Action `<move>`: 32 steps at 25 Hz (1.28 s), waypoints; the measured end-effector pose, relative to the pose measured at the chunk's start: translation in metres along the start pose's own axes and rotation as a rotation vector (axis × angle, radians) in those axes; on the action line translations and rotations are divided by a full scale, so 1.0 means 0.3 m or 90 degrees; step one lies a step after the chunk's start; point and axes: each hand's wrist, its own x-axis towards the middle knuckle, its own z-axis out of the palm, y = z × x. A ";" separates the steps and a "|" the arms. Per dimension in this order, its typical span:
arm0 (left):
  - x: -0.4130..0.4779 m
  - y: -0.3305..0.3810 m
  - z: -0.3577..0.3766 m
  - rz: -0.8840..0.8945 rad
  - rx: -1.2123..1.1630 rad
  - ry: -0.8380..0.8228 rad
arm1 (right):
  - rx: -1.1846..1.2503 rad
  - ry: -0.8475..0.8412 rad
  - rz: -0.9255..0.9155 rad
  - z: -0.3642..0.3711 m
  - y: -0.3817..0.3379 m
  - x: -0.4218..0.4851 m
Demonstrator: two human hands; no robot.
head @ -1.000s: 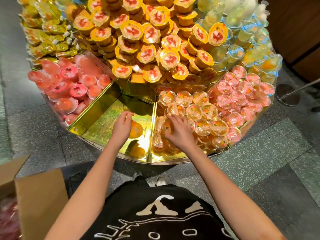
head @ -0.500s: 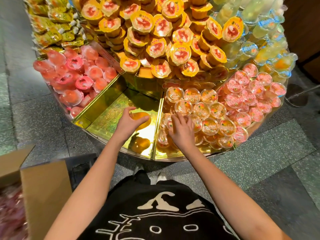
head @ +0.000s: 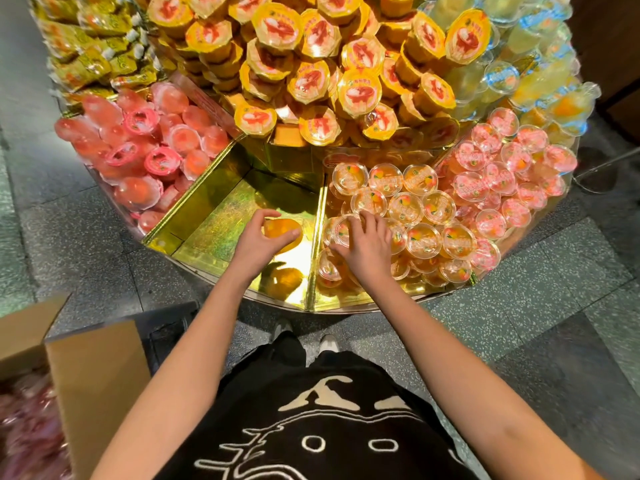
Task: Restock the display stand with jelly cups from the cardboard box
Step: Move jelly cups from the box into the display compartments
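Head view, restocking in progress. The left hand (head: 258,242) holds one orange jelly cup (head: 283,227) just above the floor of the empty gold compartment (head: 221,223) of the display stand (head: 194,261). Its fingers (head: 268,213) curl over the far side of the cup and the thumb closes on the near side. A reflection of the cup shows in the mirrored floor below it.

The right hand (head: 369,249) lies on the heap of clear-lidded cups (head: 424,239) in the next compartment, across the gold divider (head: 317,233). Its fingers are spread and only lightly bent, touching lids. No cup appears enclosed.

Pink cups (head: 152,157) fill the compartment on the left and yellow-lidded cups (head: 311,81) crowd the upper tier. The cardboard box (head: 97,382) stands open on the floor at lower left, its contents blurred.

Handling, as a judgement:
- The cup is probably light, with a thin, smooth plastic wall that yields under a hard squeeze.
- The film lid is probably the weak point.
- The safest hold is likely around the side wall just under the rim, with light pressure and no fingertip on the lid.
- Set on the slick gold floor, cups may slide or tip, so each is best seated flat.
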 end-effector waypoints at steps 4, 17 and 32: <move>0.010 -0.006 0.018 -0.008 0.047 -0.061 | 0.077 0.002 0.026 -0.031 0.047 -0.036; -0.087 -0.137 0.249 0.311 0.458 -0.149 | 0.373 0.213 0.321 -0.064 0.173 -0.253; -0.165 -0.075 0.570 0.147 0.253 0.028 | 0.402 0.134 0.247 -0.115 0.403 -0.286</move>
